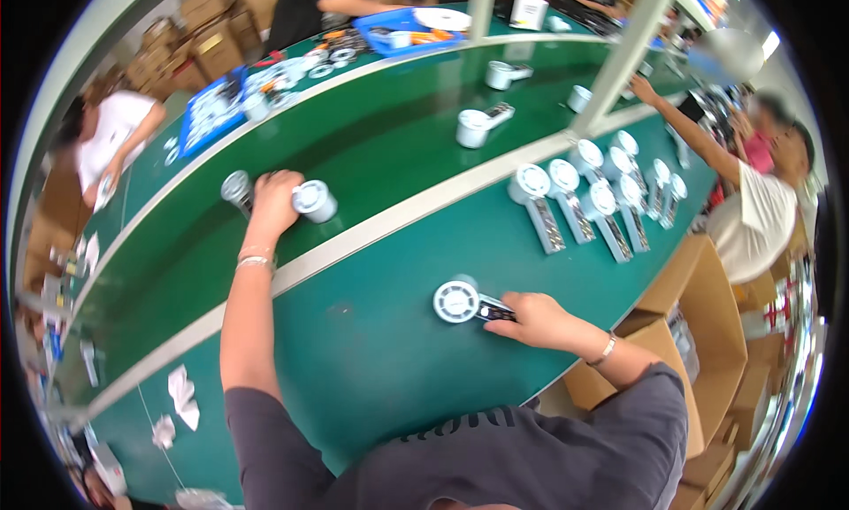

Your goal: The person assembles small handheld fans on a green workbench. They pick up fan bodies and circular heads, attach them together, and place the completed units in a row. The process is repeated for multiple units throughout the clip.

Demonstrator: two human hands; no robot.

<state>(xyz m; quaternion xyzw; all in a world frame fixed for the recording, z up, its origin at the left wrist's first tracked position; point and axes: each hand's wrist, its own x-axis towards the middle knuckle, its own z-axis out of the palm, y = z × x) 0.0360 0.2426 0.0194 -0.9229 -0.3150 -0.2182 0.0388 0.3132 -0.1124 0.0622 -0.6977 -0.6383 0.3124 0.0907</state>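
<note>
My right hand point(539, 322) is closed round the handle of a pale-blue handheld fan point(457, 301), over the near green table. Its round slotted head points left, and dark parts show in the handle. My left hand point(277, 200) reaches over the green conveyor belt point(380, 147), fingers curled. Against its right side is a second pale fan point(316, 201), whose handle the hand hides and seems to grip. Close on the hand's left, a blurred grey-blue fan point(236, 188) lies on the belt, its handle partly behind the hand.
Several fans with exposed handle insides point(546, 222) lie at the table's right. More fans point(473, 128) are on the belt. A pale rail point(424, 205) divides belt and table. White posts point(623, 54), an open carton point(699, 333), crumpled tissue point(183, 397) and a co-worker's arm point(690, 130) are around.
</note>
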